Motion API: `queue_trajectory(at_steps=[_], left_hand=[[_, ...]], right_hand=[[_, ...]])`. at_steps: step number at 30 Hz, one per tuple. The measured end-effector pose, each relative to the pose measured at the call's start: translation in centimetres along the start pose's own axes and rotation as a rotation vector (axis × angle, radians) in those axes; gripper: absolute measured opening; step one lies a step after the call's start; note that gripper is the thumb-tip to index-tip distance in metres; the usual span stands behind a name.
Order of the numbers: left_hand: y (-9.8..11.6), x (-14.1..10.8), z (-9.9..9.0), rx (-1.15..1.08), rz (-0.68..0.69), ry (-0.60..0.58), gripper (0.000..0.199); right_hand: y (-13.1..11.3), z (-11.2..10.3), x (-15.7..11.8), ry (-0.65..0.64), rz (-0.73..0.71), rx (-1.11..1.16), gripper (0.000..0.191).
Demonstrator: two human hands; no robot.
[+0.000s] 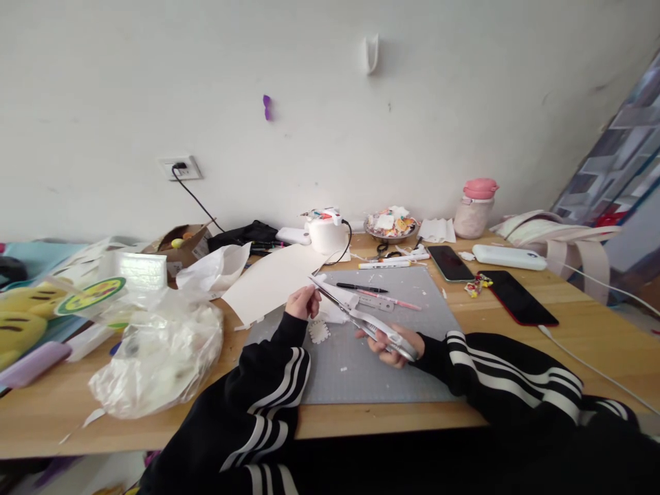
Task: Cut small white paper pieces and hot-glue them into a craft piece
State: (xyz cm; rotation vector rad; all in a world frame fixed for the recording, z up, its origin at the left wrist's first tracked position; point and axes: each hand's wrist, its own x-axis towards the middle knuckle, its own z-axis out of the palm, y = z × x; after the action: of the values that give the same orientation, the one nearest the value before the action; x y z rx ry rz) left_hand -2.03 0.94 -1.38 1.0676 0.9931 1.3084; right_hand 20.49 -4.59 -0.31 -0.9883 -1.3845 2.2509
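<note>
My right hand (394,345) grips a pair of scissors (364,318) with white handles, its blades pointing up and left. At the blade tips, my left hand (304,302) is closed in a pinch on what looks like a small piece of white paper (348,295); the fingers partly hide it. Below the blades, a small white cut-out with a scalloped edge (319,333) lies on the grey cutting mat (381,385). Beyond the scissors are a black pen (361,287), a pinkish pen (397,301) and a clear ruler (376,302).
A large white sheet (273,278) curves behind my left hand. Crumpled plastic bags (159,357) lie left. At the back stand a white pot (327,236), a bowl of scraps (392,225) and a pink-lidded bottle (475,208). Two phones (522,297) and a white device (509,257) sit right.
</note>
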Motion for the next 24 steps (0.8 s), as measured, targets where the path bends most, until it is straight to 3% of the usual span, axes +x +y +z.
queue_trajectory(at_steps=[13, 19, 24], left_hand=[[-0.6, 0.3, -0.1, 0.114, 0.005, -0.029, 0.038], [-1.0, 0.7, -0.5, 0.095, 0.008, -0.038, 0.034], [-0.8, 0.6, -0.5, 0.113, -0.013, -0.056, 0.032]], right_hand=[[0.1, 0.6, -0.3, 0.065, -0.061, -0.052, 0.042], [0.6, 0.1, 0.2, 0.010, -0.103, 0.022, 0.042], [0.6, -0.4, 0.6, -0.047, -0.048, 0.047, 0.055]])
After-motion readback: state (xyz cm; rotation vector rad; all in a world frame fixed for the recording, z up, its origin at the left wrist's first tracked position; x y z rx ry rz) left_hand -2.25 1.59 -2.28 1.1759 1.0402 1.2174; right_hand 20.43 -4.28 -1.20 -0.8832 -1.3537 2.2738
